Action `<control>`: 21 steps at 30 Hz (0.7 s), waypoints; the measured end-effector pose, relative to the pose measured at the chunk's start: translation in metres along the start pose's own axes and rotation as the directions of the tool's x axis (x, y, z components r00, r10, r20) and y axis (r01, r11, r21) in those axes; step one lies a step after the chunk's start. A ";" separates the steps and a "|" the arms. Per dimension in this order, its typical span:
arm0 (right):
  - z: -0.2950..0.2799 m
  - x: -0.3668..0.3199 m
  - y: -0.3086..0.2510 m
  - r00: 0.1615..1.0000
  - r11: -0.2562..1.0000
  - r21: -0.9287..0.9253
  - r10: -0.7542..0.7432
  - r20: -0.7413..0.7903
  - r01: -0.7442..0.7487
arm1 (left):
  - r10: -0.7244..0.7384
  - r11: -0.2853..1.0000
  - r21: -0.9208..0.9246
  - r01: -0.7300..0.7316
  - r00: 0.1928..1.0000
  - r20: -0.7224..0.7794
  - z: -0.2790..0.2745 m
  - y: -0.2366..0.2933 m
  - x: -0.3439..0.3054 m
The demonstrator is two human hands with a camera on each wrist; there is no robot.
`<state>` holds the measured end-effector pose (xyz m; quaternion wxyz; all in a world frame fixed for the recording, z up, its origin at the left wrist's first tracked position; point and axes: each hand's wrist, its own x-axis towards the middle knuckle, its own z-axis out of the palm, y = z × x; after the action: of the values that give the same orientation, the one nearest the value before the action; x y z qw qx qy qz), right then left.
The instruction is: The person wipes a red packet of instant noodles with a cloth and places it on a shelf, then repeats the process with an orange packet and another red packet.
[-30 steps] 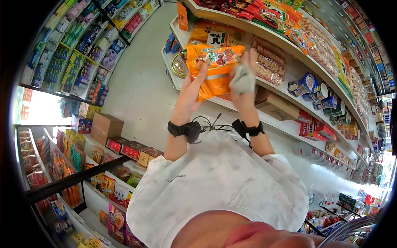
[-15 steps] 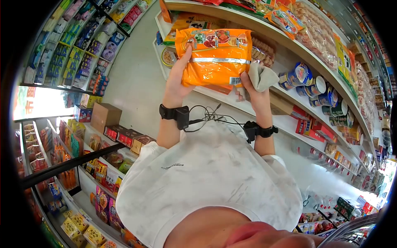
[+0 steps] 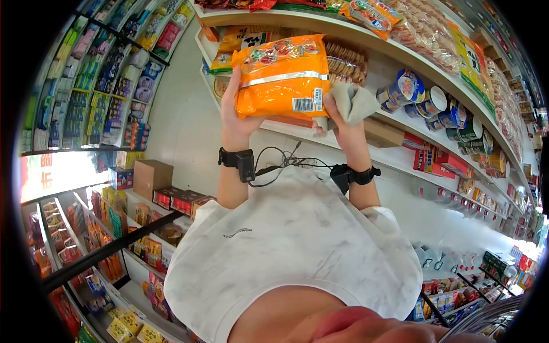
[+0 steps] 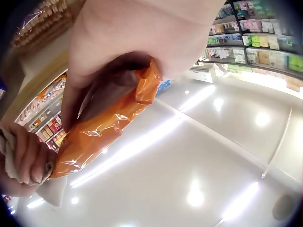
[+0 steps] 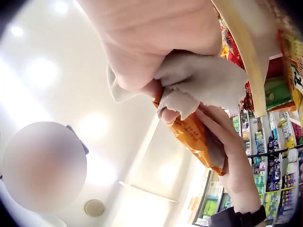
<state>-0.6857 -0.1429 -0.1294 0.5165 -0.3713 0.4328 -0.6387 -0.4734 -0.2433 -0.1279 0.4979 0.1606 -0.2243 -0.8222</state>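
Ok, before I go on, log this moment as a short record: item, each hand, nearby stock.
Item: shiny orange plastic bag with a silver band and a white barcode
Left hand: grips the bag's left side
Right hand: holds a pale grey cloth, thumb at the bag's lower right edge
Right of hands, head view: blue cylindrical cups
Far left, head view: brown cardboard box

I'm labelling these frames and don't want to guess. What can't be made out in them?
Head: contents of the orange package, hidden by its wrapper.
Head: fine print by the barcode, too small to read.
Head: part of the printed bag on the shelf, covered by the orange package.
Right wrist: near end of the orange package, covered by the grey cloth.
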 end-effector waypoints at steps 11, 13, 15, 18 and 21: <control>0.039 0.011 -0.008 0.967 0.928 -0.276 -0.223 0.122 0.248 | 0.316 0.916 0.292 -0.276 0.944 -0.099 -0.042 0.040 -0.004; 0.050 0.017 -0.007 0.933 0.864 -0.353 -0.337 0.123 0.359 | 0.356 0.895 0.320 -0.312 0.930 -0.089 -0.047 0.045 -0.004; 0.060 0.018 -0.005 0.955 0.910 -0.291 -0.269 0.126 0.295 | 0.352 0.908 0.276 -0.315 0.931 -0.093 -0.053 0.050 -0.001; 0.081 0.018 -0.013 0.990 0.906 -0.401 -0.141 0.025 0.139 | 0.324 0.917 0.278 -0.285 0.941 -0.103 -0.070 0.056 -0.001; 0.064 0.033 0.036 0.885 0.791 -0.495 -0.457 -0.088 0.359 | 0.231 0.950 0.243 -0.196 0.965 -0.123 -0.065 0.070 -0.011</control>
<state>-0.6207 -0.1898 -0.1401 0.2142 -0.5020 0.5325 -0.6470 -0.3849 -0.2754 -0.1455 0.5778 0.2529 -0.2956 -0.7175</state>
